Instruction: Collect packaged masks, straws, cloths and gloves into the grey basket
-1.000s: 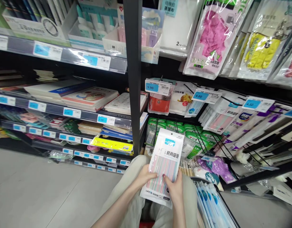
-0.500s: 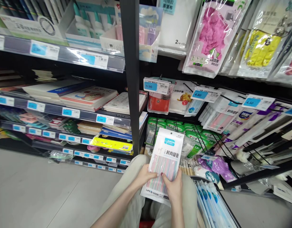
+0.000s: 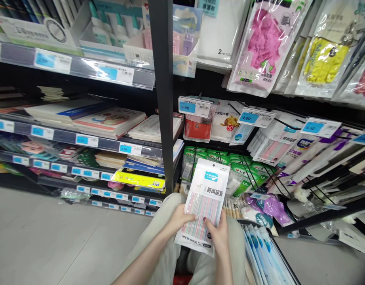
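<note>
Held packet (image 3: pixel 202 208) bore "LIFE IS GOOD" along bottom, bold "时尚吸管" above stripes, small "xinfan" at top corner. Hanging packet (image 3: pixel 276 145) also read "时尚吸管". Hook price tag (image 3: pixel 194 107) showed 9.90; next tag (image 3: pixel 256 117), 4.80; farther tag (image 3: pixel 320 128), 4.50; shelf-edge tag (image 3: pixel 130 149), 5.50. White pouch (image 3: pixel 222 122) carried "一次性手套", red-circled 50. Yellow-glove pack (image 3: pixel 325 61) read "Magic"; large white pack (image 3: pixel 219 37), "2". Many labels were blurred.

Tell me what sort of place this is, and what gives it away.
Most likely a shop aisle with household goods and stationery: price tags line the shelf edges, bagged gloves hang on display, and books or notebooks lie in stacks.
</note>
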`<state>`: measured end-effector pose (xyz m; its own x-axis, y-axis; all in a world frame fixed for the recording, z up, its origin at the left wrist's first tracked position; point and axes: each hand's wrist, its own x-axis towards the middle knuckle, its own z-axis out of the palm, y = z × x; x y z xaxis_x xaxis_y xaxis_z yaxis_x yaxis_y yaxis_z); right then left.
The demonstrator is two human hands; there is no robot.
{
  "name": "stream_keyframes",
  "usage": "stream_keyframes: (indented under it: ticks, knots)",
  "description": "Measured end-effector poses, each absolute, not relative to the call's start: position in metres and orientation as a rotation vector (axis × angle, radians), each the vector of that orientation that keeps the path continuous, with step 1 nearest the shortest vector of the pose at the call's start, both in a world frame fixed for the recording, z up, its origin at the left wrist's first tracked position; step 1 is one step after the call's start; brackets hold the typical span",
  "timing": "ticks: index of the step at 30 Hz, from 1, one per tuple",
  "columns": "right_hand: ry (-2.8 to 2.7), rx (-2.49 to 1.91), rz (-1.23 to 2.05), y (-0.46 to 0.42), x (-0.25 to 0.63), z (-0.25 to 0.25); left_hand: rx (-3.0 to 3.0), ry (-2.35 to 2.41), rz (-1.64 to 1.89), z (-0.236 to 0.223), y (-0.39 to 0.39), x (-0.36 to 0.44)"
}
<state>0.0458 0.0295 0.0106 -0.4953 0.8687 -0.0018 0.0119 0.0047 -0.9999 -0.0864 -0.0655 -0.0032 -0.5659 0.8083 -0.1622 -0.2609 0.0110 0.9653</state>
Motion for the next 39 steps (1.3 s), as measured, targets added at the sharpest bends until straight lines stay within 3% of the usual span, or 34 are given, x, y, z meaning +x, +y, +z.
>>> stream_keyframes:
  ticks: [15,27,39]
  knots:
    - [-1.429,-0.837,1.816,0.031,0.052,0.015,0.506,1.238,1.672,0.015,-0.07,-0.083]
    - [-1.389,-0.876,1.941,0.03,0.054,0.017,0.49,1.329,1.699,0.01,-0.067,-0.083]
    - [-1.479,-0.912,1.794,0.035,0.056,0.014,0.489,1.317,1.673,0.018,-0.07,-0.081]
